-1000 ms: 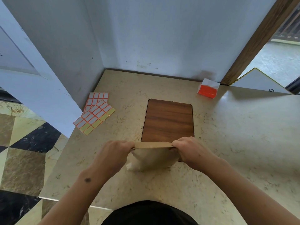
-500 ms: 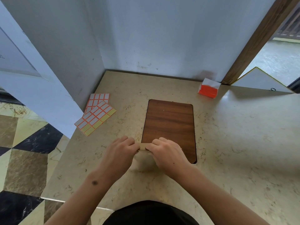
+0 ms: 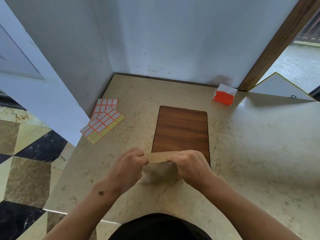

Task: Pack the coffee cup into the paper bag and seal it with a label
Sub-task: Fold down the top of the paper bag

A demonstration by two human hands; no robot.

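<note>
A brown paper bag (image 3: 158, 172) stands on the beige counter, just in front of the near edge of a wooden board (image 3: 181, 129). Its top is folded over into a flat strip. My left hand (image 3: 127, 168) pinches the left end of that fold and my right hand (image 3: 189, 164) pinches the right end. No coffee cup is visible; the bag's inside is hidden. Two sheets of orange-bordered white labels (image 3: 103, 122) lie overlapping at the counter's left edge, beyond my left hand.
A small orange and white box (image 3: 224, 97) sits at the back right by the wall. White walls close off the back and left. The counter (image 3: 259, 153) ends near my body and drops to a tiled floor (image 3: 26, 170) at the left.
My hands first held the fold far apart, slid together to its centre, and have now moved a little apart again along the folded top. The bag stayed in place.
</note>
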